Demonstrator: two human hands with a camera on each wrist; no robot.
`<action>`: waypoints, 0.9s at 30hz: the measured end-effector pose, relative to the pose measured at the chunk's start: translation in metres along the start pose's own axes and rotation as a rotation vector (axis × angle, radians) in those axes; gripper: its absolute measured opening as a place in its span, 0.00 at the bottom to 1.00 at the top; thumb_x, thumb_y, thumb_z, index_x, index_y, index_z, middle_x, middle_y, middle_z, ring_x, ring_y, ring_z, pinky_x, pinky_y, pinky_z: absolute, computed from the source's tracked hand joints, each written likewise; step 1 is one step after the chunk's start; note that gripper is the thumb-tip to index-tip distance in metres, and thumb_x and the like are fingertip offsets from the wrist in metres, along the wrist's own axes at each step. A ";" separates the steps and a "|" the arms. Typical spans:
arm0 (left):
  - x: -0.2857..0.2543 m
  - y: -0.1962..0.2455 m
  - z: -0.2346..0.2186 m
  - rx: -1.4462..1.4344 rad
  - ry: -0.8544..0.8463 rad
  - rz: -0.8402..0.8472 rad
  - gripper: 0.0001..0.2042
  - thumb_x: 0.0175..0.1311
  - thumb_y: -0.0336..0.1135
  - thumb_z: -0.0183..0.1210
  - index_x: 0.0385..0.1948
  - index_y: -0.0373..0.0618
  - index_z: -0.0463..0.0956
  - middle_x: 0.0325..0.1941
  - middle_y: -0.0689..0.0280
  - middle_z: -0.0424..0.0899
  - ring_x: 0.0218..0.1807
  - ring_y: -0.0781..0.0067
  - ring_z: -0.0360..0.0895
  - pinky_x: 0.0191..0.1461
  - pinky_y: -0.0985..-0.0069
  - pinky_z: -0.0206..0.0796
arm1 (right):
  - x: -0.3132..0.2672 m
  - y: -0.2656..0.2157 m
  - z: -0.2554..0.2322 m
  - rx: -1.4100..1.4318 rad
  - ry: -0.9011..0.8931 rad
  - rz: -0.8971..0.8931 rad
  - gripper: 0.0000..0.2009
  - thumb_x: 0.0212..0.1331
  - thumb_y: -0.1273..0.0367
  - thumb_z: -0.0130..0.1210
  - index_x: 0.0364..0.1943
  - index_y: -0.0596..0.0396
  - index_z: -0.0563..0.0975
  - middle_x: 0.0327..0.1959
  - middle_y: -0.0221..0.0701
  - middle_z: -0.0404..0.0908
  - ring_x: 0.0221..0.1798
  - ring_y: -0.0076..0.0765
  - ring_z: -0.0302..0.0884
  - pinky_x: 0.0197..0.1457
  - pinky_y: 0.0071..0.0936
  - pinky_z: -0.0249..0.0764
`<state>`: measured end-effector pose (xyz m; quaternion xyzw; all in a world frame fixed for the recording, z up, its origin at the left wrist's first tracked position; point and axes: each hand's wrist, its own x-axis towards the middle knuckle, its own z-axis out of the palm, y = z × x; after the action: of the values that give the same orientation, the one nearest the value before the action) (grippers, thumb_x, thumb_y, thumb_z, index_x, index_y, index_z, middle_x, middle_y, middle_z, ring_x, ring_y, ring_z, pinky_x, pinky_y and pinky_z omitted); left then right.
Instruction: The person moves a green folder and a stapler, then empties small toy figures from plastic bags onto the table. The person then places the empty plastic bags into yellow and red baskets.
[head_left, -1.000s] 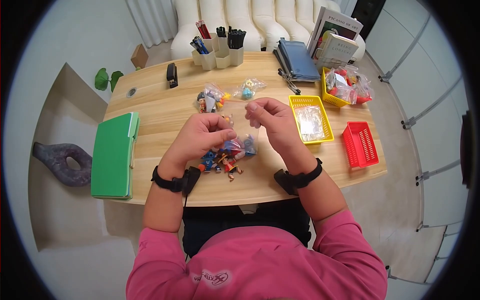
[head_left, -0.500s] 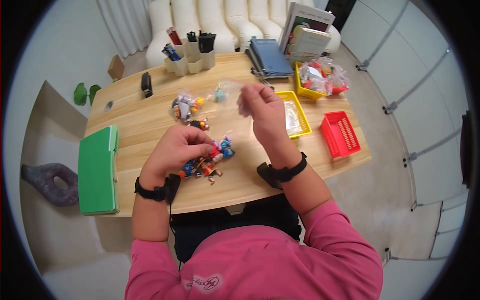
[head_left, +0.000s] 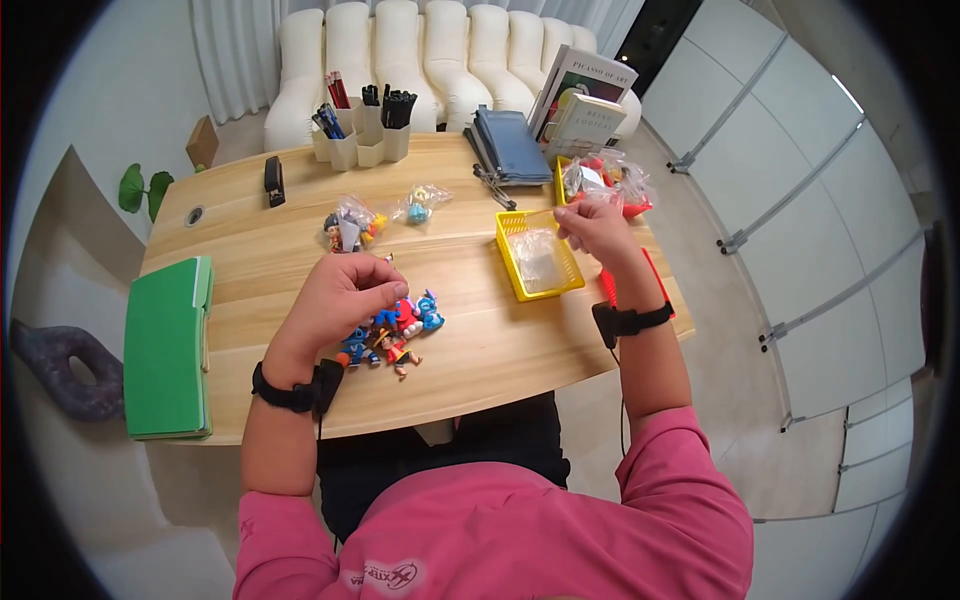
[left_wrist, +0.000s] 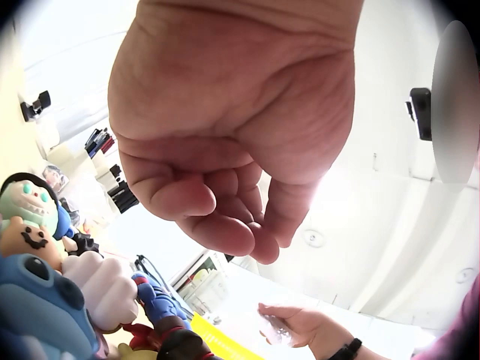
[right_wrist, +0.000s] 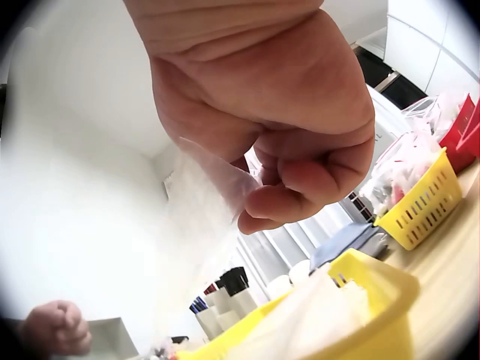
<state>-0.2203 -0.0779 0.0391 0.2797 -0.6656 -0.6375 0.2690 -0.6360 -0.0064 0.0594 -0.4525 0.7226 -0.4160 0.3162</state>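
Hands (head_left: 340, 300) (head_left: 605, 238) apart, clear bag (right_wrist: 214, 176) leftward from right fingertips (right_wrist: 262, 214), long axis unclear.

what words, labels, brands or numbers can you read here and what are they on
"PICASSO OF ART": the large book
"BEING LOGICAL": the smaller book in front of it
"XTEP", as near as I can read it: the logo on the pink shirt; the rest of the lettering is too small
Toy figures: no text I can make out
Bags in the far yellow basket: any print is too small or blurred to read
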 end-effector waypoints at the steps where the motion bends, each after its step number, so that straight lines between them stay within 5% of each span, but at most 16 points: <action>1: 0.000 0.000 0.000 -0.004 0.001 0.005 0.07 0.68 0.31 0.70 0.40 0.36 0.86 0.32 0.70 0.87 0.33 0.85 0.81 0.38 0.83 0.73 | -0.003 -0.002 0.003 -0.022 -0.013 0.029 0.14 0.68 0.58 0.67 0.39 0.57 0.86 0.30 0.27 0.87 0.27 0.18 0.76 0.30 0.20 0.70; 9: 0.002 -0.004 -0.003 0.019 -0.005 0.010 0.07 0.68 0.30 0.70 0.39 0.36 0.85 0.32 0.70 0.86 0.33 0.84 0.81 0.37 0.82 0.73 | 0.001 0.001 0.019 -0.236 0.009 -0.024 0.19 0.66 0.56 0.68 0.42 0.62 0.85 0.33 0.33 0.88 0.33 0.29 0.83 0.41 0.29 0.79; 11: 0.004 -0.007 -0.004 0.021 0.002 0.011 0.07 0.68 0.30 0.70 0.39 0.36 0.85 0.31 0.70 0.86 0.33 0.84 0.81 0.37 0.82 0.73 | -0.008 -0.001 0.021 -0.550 0.156 -0.169 0.22 0.62 0.54 0.71 0.43 0.64 0.85 0.38 0.38 0.90 0.40 0.37 0.87 0.46 0.34 0.81; 14: 0.006 -0.010 -0.007 0.021 0.025 0.016 0.06 0.68 0.30 0.70 0.39 0.36 0.85 0.31 0.70 0.86 0.33 0.84 0.80 0.38 0.82 0.73 | -0.028 -0.025 0.014 -0.555 0.354 -0.194 0.23 0.58 0.54 0.74 0.45 0.62 0.85 0.41 0.40 0.89 0.44 0.42 0.88 0.48 0.36 0.82; 21: 0.010 -0.010 -0.019 0.010 0.191 0.075 0.06 0.71 0.32 0.68 0.38 0.38 0.86 0.30 0.70 0.86 0.31 0.84 0.79 0.34 0.83 0.70 | -0.055 -0.038 0.024 -0.867 -0.209 -0.224 0.18 0.52 0.59 0.75 0.42 0.54 0.86 0.37 0.38 0.87 0.45 0.44 0.86 0.49 0.39 0.80; 23: 0.015 -0.015 -0.028 -0.067 0.260 0.066 0.07 0.72 0.33 0.66 0.38 0.39 0.86 0.29 0.70 0.86 0.30 0.84 0.78 0.34 0.84 0.69 | -0.062 -0.044 0.029 -0.813 -0.020 -0.353 0.16 0.52 0.61 0.74 0.40 0.55 0.85 0.35 0.38 0.87 0.42 0.42 0.86 0.46 0.39 0.80; 27: 0.024 -0.031 -0.056 -0.026 0.491 0.087 0.10 0.73 0.36 0.65 0.39 0.36 0.85 0.28 0.69 0.86 0.28 0.85 0.76 0.34 0.82 0.69 | -0.073 -0.065 0.041 -0.536 0.077 -0.230 0.13 0.56 0.63 0.72 0.39 0.56 0.85 0.28 0.34 0.84 0.33 0.33 0.83 0.39 0.33 0.79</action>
<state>-0.1955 -0.1351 0.0106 0.3938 -0.5835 -0.5465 0.4536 -0.5480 0.0323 0.1050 -0.5826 0.7623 -0.2601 0.1088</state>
